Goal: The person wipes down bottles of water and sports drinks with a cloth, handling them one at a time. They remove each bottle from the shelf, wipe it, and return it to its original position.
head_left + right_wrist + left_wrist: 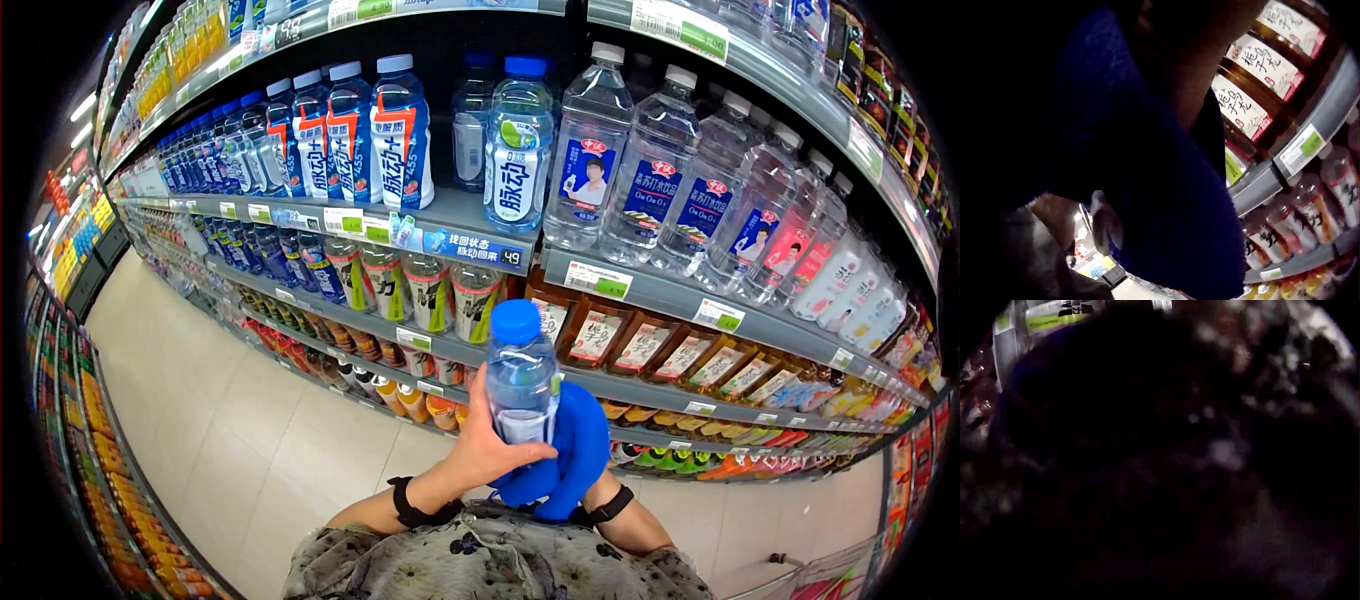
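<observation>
My left hand [468, 455] grips a clear plastic drink bottle [524, 375] with a blue cap, its thumb across the lower front. The bottle stands upright in front of my chest. A fuzzy blue cloth [582, 445] wraps the bottle's right side and bunches below it. My right hand is mostly hidden behind this cloth and holds it against the bottle; only its wrist, with a black band, shows in the head view. In the right wrist view the blue cloth [1179, 206] fills the middle, with a fingertip [1107, 228] at its edge. The left wrist view is almost wholly dark.
A shelf [480, 235] of drinks curves around ahead. Blue-capped bottles [402, 130] stand at its left, and one [520, 145] at a section's end. Clear water bottles [650, 160] line the right, brown tea bottles [640, 345] below. A cart [820, 580] is at lower right.
</observation>
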{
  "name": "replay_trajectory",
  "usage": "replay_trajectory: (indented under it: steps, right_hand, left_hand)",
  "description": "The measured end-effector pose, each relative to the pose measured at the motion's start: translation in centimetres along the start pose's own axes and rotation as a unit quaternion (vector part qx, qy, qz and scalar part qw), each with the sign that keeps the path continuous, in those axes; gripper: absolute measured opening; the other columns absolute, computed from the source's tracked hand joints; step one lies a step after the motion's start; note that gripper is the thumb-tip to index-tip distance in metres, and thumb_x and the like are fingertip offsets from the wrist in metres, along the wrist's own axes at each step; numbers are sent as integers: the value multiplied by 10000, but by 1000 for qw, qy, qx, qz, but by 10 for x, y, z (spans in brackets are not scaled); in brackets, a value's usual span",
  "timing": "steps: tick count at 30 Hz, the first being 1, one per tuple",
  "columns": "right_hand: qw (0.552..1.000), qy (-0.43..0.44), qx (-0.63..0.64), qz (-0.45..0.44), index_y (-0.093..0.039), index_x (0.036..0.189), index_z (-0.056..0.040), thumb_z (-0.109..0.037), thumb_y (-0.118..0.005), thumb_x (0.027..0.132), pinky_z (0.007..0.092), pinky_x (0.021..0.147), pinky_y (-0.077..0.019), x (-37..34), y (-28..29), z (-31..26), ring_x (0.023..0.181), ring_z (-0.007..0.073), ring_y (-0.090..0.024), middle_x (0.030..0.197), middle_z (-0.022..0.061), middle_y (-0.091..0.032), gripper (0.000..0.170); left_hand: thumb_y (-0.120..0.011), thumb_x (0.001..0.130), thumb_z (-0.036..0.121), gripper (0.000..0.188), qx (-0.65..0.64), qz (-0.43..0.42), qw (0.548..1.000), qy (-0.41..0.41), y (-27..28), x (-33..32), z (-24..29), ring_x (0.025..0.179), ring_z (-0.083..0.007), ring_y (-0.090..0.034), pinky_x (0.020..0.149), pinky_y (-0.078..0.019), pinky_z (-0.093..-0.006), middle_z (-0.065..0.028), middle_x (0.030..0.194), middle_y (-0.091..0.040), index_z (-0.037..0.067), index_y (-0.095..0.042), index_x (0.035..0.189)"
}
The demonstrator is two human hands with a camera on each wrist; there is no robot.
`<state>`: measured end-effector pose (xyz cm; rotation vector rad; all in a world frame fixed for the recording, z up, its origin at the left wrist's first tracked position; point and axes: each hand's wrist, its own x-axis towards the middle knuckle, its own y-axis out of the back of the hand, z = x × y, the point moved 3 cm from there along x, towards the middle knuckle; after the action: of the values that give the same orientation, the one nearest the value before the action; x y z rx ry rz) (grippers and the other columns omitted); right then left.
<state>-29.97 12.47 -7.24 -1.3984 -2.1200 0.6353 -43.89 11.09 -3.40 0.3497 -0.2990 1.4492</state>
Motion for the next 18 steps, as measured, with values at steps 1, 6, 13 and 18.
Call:
replay_trajectory:
  steps: [1, 6, 13, 18]
  right_hand:
    - [996, 39, -70, -26, -416, 1267, 9, -153, -630, 802, 322, 956, -366, 3, 3, 1, 1102, 221, -493, 1227, 106, -504, 537]
    - [993, -99, 64, 33, -500, 1182, -14, -242, -423, 937, 339, 928, -420, 15, -18, -2, 1023, 197, -552, 1159, 94, -558, 343]
    - [992, -119, 47, 11, -479, 1209, -41, -289, -425, 940, 348, 936, -428, 3, 8, 19, 1034, 209, -549, 1163, 93, -558, 370]
    - [992, -114, 46, -6, -444, 1241, -33, -227, -392, 954, 345, 946, -421, 4, 4, 20, 1060, 200, -534, 1203, 88, -527, 351]
  left_hand:
    - [-849, 569, 221, 1094, -12, 31, 999, 28, 1, -1, -5, 1184, -254, -408, 978, -340, -378, -167, 1280, -370, -3, -132, 1365]
    - [-837, 571, 254, 988, 118, 83, 987, -74, 4, -1, -4, 1134, -324, -441, 950, -363, -417, -202, 1195, -442, -34, -249, 1311]
    - [-828, 569, 291, 911, 248, 7, 958, -144, -2, -11, -20, 1088, -382, -454, 898, -393, -435, -240, 1152, -466, -57, -332, 1249]
    - [-856, 560, 299, 1132, 245, 13, 967, -71, 3, -9, -21, 1143, -309, -458, 943, -388, -400, -210, 1219, -424, -30, -121, 1355]
